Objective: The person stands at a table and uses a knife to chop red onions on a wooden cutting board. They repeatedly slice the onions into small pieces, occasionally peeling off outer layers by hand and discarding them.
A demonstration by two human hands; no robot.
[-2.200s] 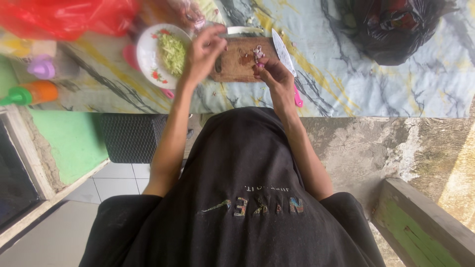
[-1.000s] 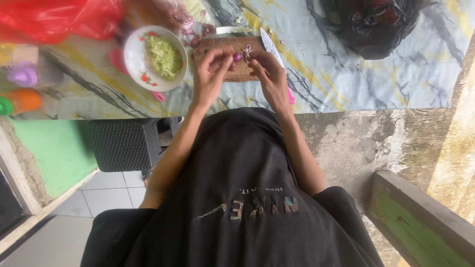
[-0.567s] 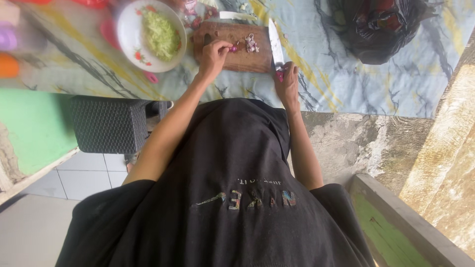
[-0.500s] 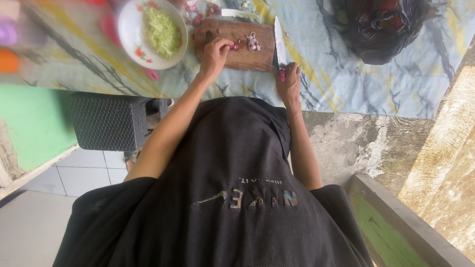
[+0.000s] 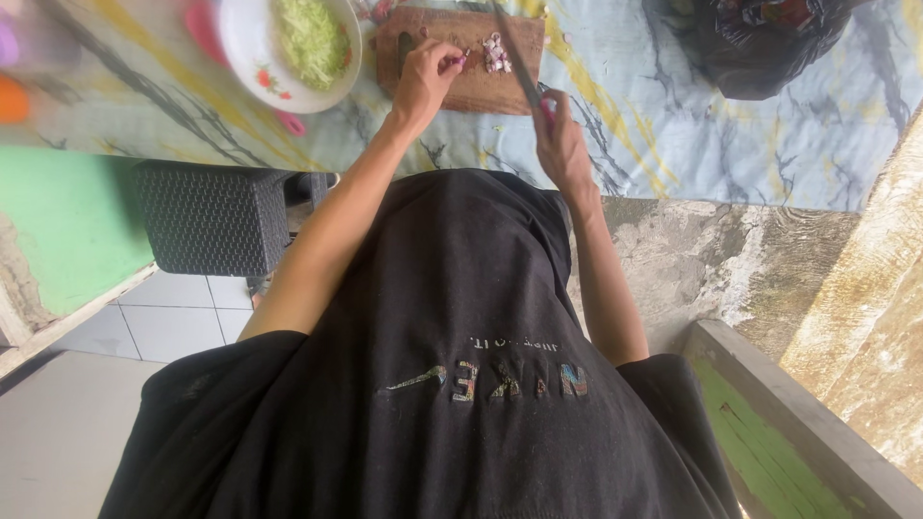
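1. Wooden cutting board point(image 5: 481, 86) lies flat on the bench, at the far edge of my view, straight ahead of my chest.
2. Small heap of chopped purple-and-white pieces point(image 5: 496, 53) sits on the board, right of centre, just beside the blade.
3. My left hand point(image 5: 425, 77) rests on the board's left half, grip clenched on a small purple piece point(image 5: 460, 61) pinched at the fingertips. What the piece is, I cannot tell for sure; it matches the chopped heap in colour.
4. My right hand point(image 5: 561, 144) is at the board's near right corner, grip closed around the pink handle of a knife point(image 5: 517, 67). The blade slants up and away across the board, passing between the heap and the board's right edge.
5. White plate point(image 5: 252, 67) with a flower pattern stands just left of the board, holding shredded pale green vegetable point(image 5: 310, 38).
6. Bench point(image 5: 673, 135) is covered with a grey-blue marbled cloth streaked yellow.
7. Black plastic bag point(image 5: 760, 48) sits on the bench, well to the right of the board.
8. Dark woven stool point(image 5: 212, 216) stands below the bench's near edge, on my left.
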